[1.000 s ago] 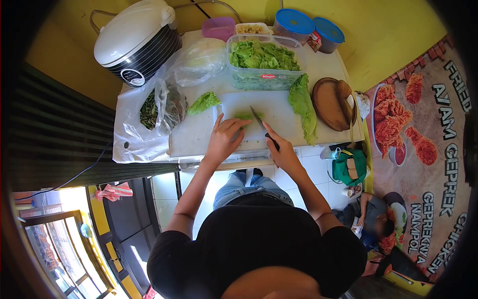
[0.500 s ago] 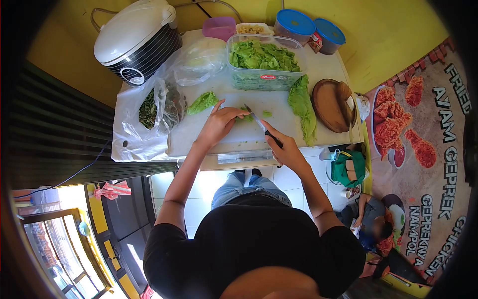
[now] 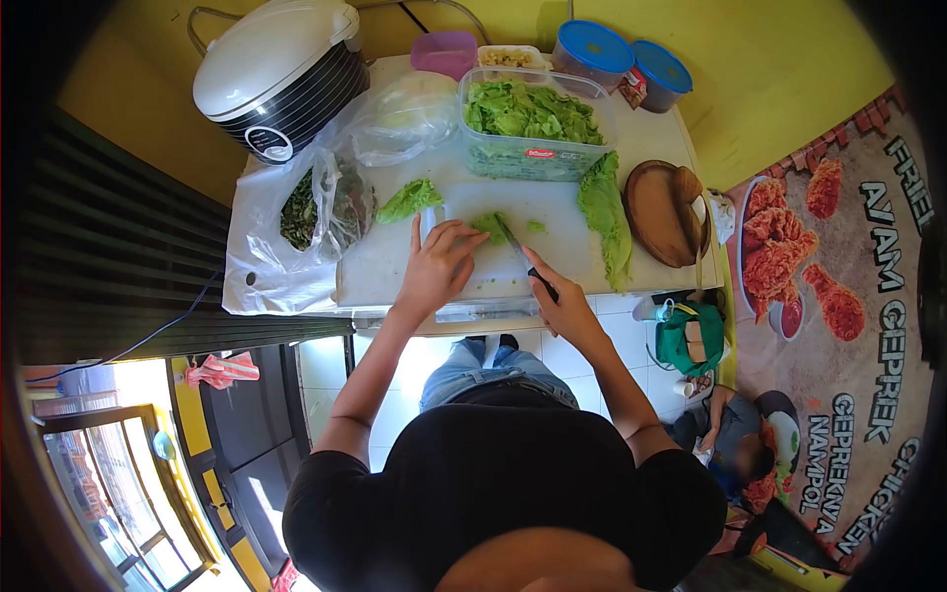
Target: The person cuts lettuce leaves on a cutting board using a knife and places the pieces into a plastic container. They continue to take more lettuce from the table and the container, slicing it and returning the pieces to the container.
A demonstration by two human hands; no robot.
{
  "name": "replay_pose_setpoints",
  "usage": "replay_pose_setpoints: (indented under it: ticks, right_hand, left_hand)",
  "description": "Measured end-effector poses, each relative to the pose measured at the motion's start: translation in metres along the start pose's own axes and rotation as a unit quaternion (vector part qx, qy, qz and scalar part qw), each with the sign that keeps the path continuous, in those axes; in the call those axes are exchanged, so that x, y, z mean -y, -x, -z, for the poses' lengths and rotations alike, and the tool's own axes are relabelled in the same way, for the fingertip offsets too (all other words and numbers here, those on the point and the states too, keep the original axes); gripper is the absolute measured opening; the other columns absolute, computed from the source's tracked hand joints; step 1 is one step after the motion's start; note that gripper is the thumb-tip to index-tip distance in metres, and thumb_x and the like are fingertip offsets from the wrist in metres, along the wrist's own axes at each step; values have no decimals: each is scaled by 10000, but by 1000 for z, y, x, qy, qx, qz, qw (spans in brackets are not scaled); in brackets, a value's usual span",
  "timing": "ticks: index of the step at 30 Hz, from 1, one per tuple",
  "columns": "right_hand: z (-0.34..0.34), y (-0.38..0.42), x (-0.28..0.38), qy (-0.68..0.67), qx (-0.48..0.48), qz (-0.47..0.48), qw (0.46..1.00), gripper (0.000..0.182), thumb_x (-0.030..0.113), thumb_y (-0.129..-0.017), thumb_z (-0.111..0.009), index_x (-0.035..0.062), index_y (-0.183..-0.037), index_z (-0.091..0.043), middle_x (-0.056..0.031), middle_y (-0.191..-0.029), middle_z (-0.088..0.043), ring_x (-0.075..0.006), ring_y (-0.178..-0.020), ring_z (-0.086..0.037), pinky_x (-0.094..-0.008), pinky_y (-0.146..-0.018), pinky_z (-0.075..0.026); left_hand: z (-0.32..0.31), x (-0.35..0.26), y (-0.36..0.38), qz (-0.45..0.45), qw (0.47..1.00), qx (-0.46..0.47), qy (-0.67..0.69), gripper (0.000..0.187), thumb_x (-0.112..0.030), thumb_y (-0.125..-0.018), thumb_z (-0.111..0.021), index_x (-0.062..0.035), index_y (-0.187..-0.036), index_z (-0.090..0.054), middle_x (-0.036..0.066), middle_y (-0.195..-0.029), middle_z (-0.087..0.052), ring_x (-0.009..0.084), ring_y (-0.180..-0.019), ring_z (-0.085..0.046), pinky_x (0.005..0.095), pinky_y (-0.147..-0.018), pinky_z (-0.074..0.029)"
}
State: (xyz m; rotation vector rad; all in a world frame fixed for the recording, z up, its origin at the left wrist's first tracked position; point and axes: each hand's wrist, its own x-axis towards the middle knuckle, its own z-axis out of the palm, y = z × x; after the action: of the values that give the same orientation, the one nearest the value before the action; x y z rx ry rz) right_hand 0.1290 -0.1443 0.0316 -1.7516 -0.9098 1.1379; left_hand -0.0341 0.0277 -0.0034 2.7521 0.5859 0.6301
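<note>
My right hand [image 3: 566, 310] grips the black handle of a kitchen knife [image 3: 512, 238]. The blade points away to the upper left, its tip at a small piece of lettuce [image 3: 488, 226]. That piece lies on a white cutting board [image 3: 464, 202]. To its left, my left hand [image 3: 437, 266] has its fingers apart, the tips beside the lettuce. A larger lettuce leaf [image 3: 409, 200] rests by the board's left edge, and a long leaf [image 3: 604, 222] lies along the right. Green scraps are scattered on the board.
Behind the board stands a clear tub [image 3: 533, 158] full of lettuce. A rice cooker [image 3: 286, 84] and plastic bag of greens [image 3: 340, 212] are at left. Wooden mortar [image 3: 651, 232] stands right; blue-lidded containers [image 3: 595, 47] behind. A person [image 3: 735, 434] sits low at right.
My left hand has drawn back toward me and spread its fingers, uncovering the lettuce piece. My right hand keeps the knife, its tip now lower, at the lettuce. The view has shifted slightly.
</note>
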Motion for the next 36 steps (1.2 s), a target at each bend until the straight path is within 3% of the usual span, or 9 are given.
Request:
replay_pose_setpoints:
  ticks: [12, 21, 23, 24, 26, 29, 33, 35, 36]
  right_hand:
    - [-11, 0, 4, -30, -14, 0, 999, 496, 148, -1015, -467, 229, -1495, -371, 16, -561, -426, -60, -420, -380, -244, -372, -355]
    - [-19, -18, -3, 59, -43, 106, 992, 514, 135, -1008, -480, 250, -1496, -368, -1, -594, -471, -64, -458, -415, -258, -433, -404]
    - [-17, -18, 0, 94, -36, 81, 992, 534, 113, -977, -512, 247, -1477, -384, -203, -772, -629, -275, -604, -608, -365, -675, -508]
    - [-18, -17, -3, 95, -38, 81, 991, 534, 113, -977, -512, 247, -1477, -384, -203, -772, -629, -275, -604, -608, -365, -675, -508]
    - [-22, -18, -10, 165, -78, 156, 971, 536, 107, -974, -505, 233, -1479, -376, -240, -778, -634, -384, -668, -637, -414, -684, -511]
    - [-25, -19, -8, 196, -79, 142, 967, 535, 98, -973, -494, 213, -1479, -367, -265, -762, -621, -424, -688, -634, -454, -656, -502]
    - [-28, -30, -4, 188, -72, 112, 973, 541, 93, -973, -485, 199, -1485, -349, -271, -729, -607, -437, -666, -622, -486, -630, -489]
    - [-32, -35, -24, 217, -130, 214, 943, 547, 104, -990, -474, 263, -1496, -342, -175, -689, -606, -248, -483, -579, -360, -550, -505]
    - [-30, -27, -20, 217, -133, 214, 943, 547, 104, -990, -474, 263, -1496, -342, -175, -689, -606, -248, -483, -579, -360, -550, -505]
  left_hand:
    - [-13, -20, 10, 74, 996, -38, 39, 367, -290, -933, -594, -168, -1279, -611, -8, -1309, -572, 234, -1355, -395, 635, -1138, -68]
    - [-11, -23, 10, 74, 996, -44, 24, 355, -283, -943, -582, -170, -1278, -611, -11, -1297, -578, 235, -1334, -415, 639, -1135, -65]
    - [-11, -22, 9, 75, 996, -43, 27, 354, -283, -944, -581, -170, -1278, -612, -11, -1297, -578, 234, -1334, -415, 643, -1134, -63]
    - [-11, -23, 10, 81, 995, -38, 33, 353, -284, -945, -580, -171, -1278, -612, -11, -1298, -578, 234, -1334, -414, 646, -1132, -60]
    - [-11, -23, 10, 81, 995, -38, 35, 352, -284, -945, -579, -171, -1277, -612, -12, -1298, -578, 234, -1334, -415, 650, -1131, -58]
    - [-10, -23, 9, 83, 995, -37, 37, 347, -283, -947, -576, -173, -1274, -614, -14, -1298, -579, 233, -1334, -416, 655, -1128, -58]
    - [-10, -23, 9, 86, 995, -34, 34, 337, -278, -948, -574, -175, -1266, -619, -17, -1295, -580, 236, -1334, -417, 655, -1126, -60]
    - [-10, -23, 9, 87, 995, -34, 33, 334, -274, -947, -574, -175, -1263, -621, -18, -1293, -581, 237, -1333, -417, 654, -1126, -60]
    - [-10, -23, 8, 88, 995, -37, 32, 331, -271, -946, -575, -175, -1259, -623, -19, -1291, -582, 238, -1333, -418, 653, -1126, -60]
